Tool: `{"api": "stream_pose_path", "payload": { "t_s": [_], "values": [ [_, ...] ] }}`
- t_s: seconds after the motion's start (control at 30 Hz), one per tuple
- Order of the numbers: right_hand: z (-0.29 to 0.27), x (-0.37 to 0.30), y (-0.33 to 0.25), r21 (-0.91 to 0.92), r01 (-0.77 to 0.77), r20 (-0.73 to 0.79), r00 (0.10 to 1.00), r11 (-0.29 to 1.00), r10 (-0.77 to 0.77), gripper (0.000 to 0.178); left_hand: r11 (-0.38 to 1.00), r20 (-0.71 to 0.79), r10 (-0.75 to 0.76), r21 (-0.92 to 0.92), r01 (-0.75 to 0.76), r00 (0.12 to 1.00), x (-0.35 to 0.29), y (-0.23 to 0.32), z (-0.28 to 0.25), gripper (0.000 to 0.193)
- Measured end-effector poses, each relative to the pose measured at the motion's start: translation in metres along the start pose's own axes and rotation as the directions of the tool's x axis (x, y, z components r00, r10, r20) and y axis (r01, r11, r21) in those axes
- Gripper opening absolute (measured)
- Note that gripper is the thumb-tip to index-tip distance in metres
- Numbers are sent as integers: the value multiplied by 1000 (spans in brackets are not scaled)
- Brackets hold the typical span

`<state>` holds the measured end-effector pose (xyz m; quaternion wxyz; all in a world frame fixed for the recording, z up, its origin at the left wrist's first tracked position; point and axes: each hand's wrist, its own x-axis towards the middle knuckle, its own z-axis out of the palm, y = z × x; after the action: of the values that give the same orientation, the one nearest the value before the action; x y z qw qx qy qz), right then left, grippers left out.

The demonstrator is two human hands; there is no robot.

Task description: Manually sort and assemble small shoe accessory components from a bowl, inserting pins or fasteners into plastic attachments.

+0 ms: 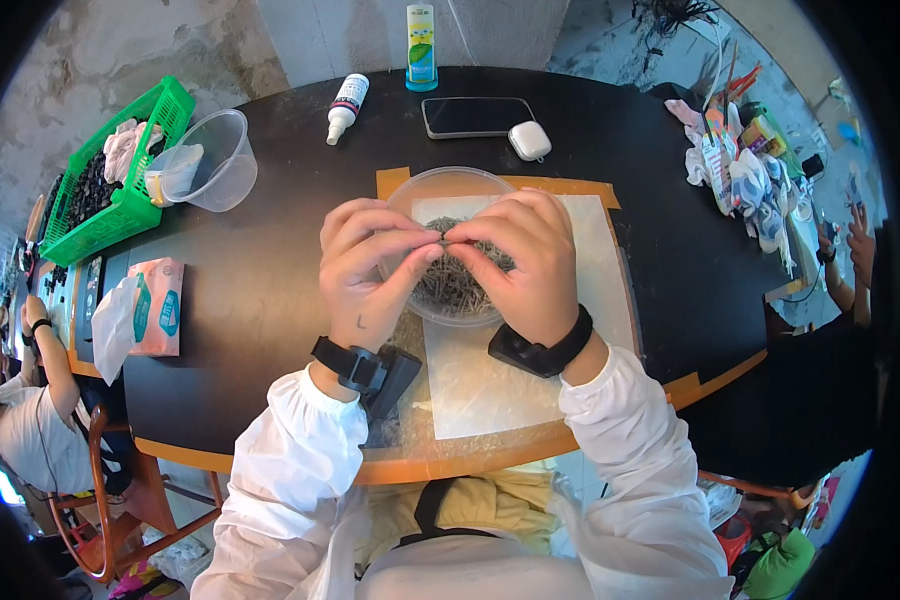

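Observation:
My left hand (pixel 363 262) and my right hand (pixel 532 258) meet fingertip to fingertip over a round see-through plastic bowl (pixel 448 172). Thumb and forefinger of each are pinched together around a tiny dark thing, too small to name. Inside the bowl lies a heap of thin grey metal-looking pieces (pixel 457 292), partly hidden by my fingers. Beneath it is a white sheet (pixel 500 402) on the black table. Each wrist wears a black strap with a dark block.
A green basket (pixel 120 212) and a plastic tub (pixel 232 165) stand left, above a tissue box (pixel 160 305). Toward the back are a white bottle (pixel 347 105), green-yellow tube (pixel 421 50), phone (pixel 475 117) and white case (pixel 529 141). Other people sit at both sides.

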<state>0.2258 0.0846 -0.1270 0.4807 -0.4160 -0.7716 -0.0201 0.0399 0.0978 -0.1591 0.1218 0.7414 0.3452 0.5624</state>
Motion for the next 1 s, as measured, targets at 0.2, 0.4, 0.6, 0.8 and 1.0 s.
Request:
{"api": "stream_pose_path", "payload": {
  "t_s": [0.2,0.4,0.6,0.8,1.0],
  "values": [
    [-2,-4,4,129,-71,116,992,989,56,13,995,-25,-98,-16,97,995,-1,2,9,11],
    [0,-3,2,159,-71,58,996,985,63,10,954,17,-242,-176,241,970,-6,-7,6,12],
    [-1,-6,1,129,-96,74,993,987,87,9,967,51,-203,-146,209,978,-5,-5,6,12],
    [-1,-6,1,125,-107,98,991,986,95,9,966,49,-205,-150,210,978,-5,-6,6,12],
    [-1,-7,4,125,-114,92,990,986,103,9,974,63,-190,-115,197,980,-3,-4,6,13]
  ]
}}
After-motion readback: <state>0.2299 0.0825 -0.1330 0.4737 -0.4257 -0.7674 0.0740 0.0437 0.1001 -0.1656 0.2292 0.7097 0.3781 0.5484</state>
